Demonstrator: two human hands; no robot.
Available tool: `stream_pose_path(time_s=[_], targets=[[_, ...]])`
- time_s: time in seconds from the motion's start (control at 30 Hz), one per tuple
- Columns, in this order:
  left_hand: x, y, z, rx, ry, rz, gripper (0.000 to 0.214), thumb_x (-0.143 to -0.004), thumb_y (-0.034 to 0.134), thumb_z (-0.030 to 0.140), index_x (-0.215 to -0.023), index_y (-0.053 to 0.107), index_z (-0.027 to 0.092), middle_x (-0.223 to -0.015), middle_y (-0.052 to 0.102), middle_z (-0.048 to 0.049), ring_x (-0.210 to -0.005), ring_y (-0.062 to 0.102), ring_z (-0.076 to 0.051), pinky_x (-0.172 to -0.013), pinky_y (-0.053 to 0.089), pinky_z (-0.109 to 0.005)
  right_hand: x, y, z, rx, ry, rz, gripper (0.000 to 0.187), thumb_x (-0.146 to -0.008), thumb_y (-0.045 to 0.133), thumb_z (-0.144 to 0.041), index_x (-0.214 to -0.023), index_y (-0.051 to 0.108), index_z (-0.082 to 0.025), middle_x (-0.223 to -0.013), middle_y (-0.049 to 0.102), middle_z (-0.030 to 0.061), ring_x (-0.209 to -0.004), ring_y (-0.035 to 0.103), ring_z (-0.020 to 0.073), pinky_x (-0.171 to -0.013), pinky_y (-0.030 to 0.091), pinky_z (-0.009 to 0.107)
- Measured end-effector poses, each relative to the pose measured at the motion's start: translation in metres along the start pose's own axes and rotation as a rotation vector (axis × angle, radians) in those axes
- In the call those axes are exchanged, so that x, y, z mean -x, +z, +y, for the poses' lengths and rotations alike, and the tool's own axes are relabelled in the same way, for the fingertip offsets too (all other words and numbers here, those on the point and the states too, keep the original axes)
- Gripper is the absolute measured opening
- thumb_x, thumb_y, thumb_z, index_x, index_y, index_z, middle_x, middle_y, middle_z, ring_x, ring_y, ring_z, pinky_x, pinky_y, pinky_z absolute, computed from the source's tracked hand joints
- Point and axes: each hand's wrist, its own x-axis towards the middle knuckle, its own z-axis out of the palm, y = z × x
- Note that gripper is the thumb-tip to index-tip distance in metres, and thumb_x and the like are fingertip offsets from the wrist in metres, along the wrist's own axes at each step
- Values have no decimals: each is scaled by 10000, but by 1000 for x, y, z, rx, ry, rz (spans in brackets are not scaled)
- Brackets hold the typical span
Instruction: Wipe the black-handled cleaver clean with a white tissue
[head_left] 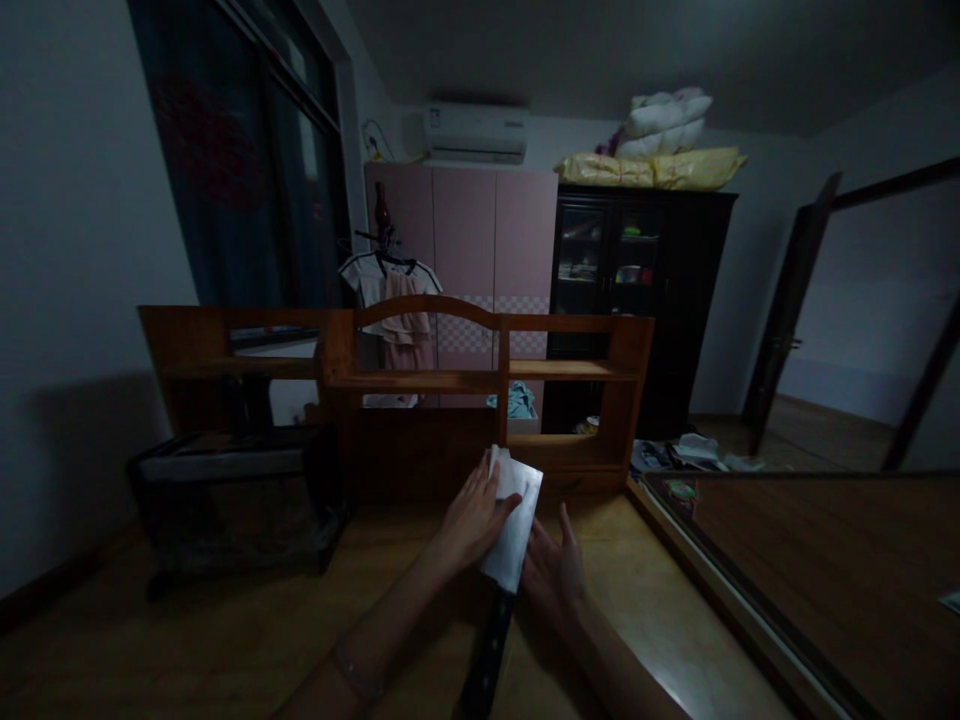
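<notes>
The cleaver [517,535] is broad-bladed, silvery and black-handled. White tissue [500,472] is pinched against its blade by the left hand [469,520]; the right hand's [559,575] thumb is held spread.

Yellow shiny bundles [654,169] are laid on a black glass-doored cabinet [671,265]; a white oblong air conditioner [477,132] is wall-mounted.

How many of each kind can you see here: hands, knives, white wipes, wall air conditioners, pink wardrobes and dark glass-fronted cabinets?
Hands: 2 (left hand, right hand)
Knives: 1 (broad-bladed knife)
White wipes: 1 (white wipe)
Air conditioners: 1 (air conditioner)
Wardrobes: 1 (pink wardrobe)
Cabinets: 1 (dark cabinet)
Total: 7
</notes>
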Motion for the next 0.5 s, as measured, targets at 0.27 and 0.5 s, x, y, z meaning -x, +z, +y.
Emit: stream_pose_path(time_s=[0.27, 0.5], targets=[[11, -9, 22, -86, 148, 24, 738, -965, 257, 606, -1547, 142, 168, -1611, 60, -83, -1482, 61, -241, -1214, 154, -429, 2, 5, 0, 16, 8, -6, 605, -905, 431, -615, -1284, 558, -160, -1173, 681, 127, -1050, 655, 270, -856, 527, 432], [32, -3, 59, -84, 287, -102, 722, -966, 215, 611, -1550, 139, 192, -1604, 126, -68, -1472, 155, -231, -1194, 217, -395, -7, -4, -1, 22, -104, 88, 479, -887, 453, -611, -1112, 662, -244, -1160, 693, 68, -1153, 607, 249, -963, 489, 426]])
